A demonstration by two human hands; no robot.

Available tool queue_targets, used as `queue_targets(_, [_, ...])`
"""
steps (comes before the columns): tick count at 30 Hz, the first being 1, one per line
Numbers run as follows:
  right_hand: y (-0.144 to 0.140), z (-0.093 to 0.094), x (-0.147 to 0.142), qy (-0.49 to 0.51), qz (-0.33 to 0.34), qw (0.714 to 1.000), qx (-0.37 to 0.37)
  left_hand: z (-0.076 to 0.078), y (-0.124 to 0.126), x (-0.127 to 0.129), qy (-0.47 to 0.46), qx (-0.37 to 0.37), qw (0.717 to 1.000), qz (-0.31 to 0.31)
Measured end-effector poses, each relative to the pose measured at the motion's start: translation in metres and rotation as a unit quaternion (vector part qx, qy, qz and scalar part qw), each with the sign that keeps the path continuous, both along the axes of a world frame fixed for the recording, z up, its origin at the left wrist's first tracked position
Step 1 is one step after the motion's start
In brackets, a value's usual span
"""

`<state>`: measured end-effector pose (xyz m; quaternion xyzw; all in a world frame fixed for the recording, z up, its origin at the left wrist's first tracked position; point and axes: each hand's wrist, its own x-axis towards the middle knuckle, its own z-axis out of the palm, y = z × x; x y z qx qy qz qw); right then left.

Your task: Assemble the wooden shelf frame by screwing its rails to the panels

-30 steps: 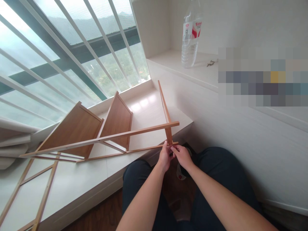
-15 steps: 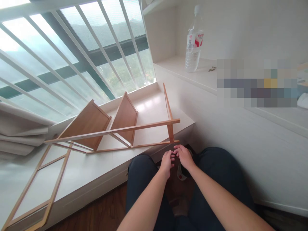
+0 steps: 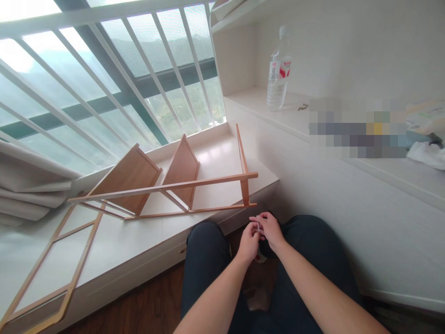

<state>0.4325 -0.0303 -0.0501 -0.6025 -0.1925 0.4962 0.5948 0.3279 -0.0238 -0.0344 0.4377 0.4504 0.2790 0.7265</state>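
Note:
My left hand and my right hand are together above my knees, fingertips touching or nearly so. Between them shows a thin, light, metallic-looking rod; its exact kind is too small to tell. The fingers of both hands are closed about it. Just beyond my hands is the near end of a wooden shelf frame, lying on its side on the white window ledge. Two wooden shelf panels stand slanted within it. Neither hand touches the frame.
A second wooden frame lies at the left. On the right-hand shelf stand a water bottle and a few small screws, beside a blurred-out patch and a white cloth. Window bars and a curtain border the ledge.
My hands have come closer together, the left moving right and slightly down. The thin rod now shows between the fingers. The view has tilted slightly; the wooden frame stays in place.

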Motion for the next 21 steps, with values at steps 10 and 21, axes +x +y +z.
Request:
queue_targets(10, [-0.013, 0.003, 0.004, 0.012, 0.004, 1.000, 0.009, -0.005, 0.017, 0.003, -0.025, 0.084, 0.992, 0.089])
queue_targets(21, [-0.019, 0.011, -0.004, -0.174, 0.023, 0.984, 0.019, -0.007, 0.033, -0.006, -0.001, -0.016, 0.995, 0.094])
